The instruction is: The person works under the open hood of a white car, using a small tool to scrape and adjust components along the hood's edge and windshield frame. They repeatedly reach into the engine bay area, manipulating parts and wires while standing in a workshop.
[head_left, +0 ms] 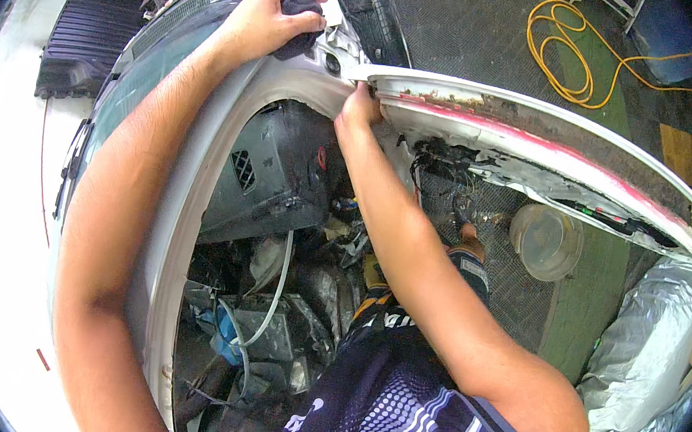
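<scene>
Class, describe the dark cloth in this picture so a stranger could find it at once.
Start at the white car body filling the left of the view and follow its pillar up to the top. There the left hand presses a dark cloth against the white metal. It is the only soft, crumpled thing under a hand.

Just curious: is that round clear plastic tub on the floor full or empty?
Empty: the round clear plastic tub shows only its own bottom, with nothing inside.

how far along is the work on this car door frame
Done: the cabin is stripped, with loose wiring and bare parts showing. In hand: the left hand presses a dark cloth on the white pillar; the right hand feels under the door edge. Left: rusty, reddish patches along that edge remain.
</scene>
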Available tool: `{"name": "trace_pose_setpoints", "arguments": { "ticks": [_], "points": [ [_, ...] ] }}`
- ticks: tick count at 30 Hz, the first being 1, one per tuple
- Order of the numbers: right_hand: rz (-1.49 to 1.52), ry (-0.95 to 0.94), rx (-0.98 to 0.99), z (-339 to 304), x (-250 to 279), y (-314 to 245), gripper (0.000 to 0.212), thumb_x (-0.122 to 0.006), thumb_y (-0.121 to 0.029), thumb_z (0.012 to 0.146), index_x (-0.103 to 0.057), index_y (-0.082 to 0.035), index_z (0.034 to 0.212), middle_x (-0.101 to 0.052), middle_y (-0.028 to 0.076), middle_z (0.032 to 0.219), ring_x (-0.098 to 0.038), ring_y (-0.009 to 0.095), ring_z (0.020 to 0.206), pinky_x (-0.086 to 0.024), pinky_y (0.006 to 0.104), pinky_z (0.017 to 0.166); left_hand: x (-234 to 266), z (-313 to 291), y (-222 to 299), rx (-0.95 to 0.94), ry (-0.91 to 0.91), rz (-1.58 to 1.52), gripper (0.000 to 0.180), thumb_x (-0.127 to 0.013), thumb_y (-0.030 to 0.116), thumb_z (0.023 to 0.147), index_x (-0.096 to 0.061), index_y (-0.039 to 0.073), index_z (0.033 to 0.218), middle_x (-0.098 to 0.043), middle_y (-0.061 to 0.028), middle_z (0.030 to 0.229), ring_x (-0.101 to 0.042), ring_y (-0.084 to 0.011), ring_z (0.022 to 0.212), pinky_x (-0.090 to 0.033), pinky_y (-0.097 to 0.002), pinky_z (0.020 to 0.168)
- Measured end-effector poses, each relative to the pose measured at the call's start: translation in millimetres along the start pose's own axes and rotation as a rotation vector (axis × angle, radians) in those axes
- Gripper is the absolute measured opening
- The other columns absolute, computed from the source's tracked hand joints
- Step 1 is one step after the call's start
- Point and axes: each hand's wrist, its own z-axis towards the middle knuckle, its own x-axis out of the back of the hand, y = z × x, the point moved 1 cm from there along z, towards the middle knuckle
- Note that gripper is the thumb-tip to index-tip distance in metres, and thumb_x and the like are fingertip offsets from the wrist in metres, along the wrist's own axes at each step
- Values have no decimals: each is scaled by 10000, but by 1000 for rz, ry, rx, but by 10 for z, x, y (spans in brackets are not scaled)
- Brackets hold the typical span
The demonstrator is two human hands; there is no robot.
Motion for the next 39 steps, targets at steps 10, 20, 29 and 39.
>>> {"name": "trace_pose_setpoints", "arguments": {
  "ticks": [10, 20, 29, 39],
  "points": [
    [271, -178, -74, 629, -142, 249, 486, -651, -270, 974, -556, 33, 1343, -604, 166, 1323, -590, 238, 1171, -486, 418, 987, -189, 328, 159, -40, -26, 170, 311, -758, 275, 852, -674, 27, 1021, -695, -104, 849, -648, -199, 780, -519, -356, 762],
    [74, 21, -238, -88, -25, -102, 533, -656, -218, 959, -506, 54, 1392, -590, 151, 1380, -585, 260, 1214, -432, 380, 1061, -455, 234, -144, 145, -241, 161, 403, -759, 368, 833, -702, 23, 1033, -709, -100, 844, -647, -163, 768, -514, -343, 752],
    [83, -170, -158, -65, 59, 68, 559, -597, -278, 1005, -435, 26, 1446, -509, 132, 1442, -528, 245, 1247, -444, 408, 1028, -341, 131, -28, 29, -284, 452, 475, -712, 258, 739, -677, 38, 1158, -703, -260, 954, -702, -391, 917, -547, -428, 858],
    [67, -96, -123, -126, 190, 120, 389, -673, -208, 966, -531, -41, 1288, -630, 54, 936, -578, 129, 663, -448, 280, 516, -310, 140, -2, -6, -304, 434, 449, -750, 295, 724, -662, 52, 1091, -706, -216, 950, -695, -368, 888, -538, -438, 849]
  ]
}}
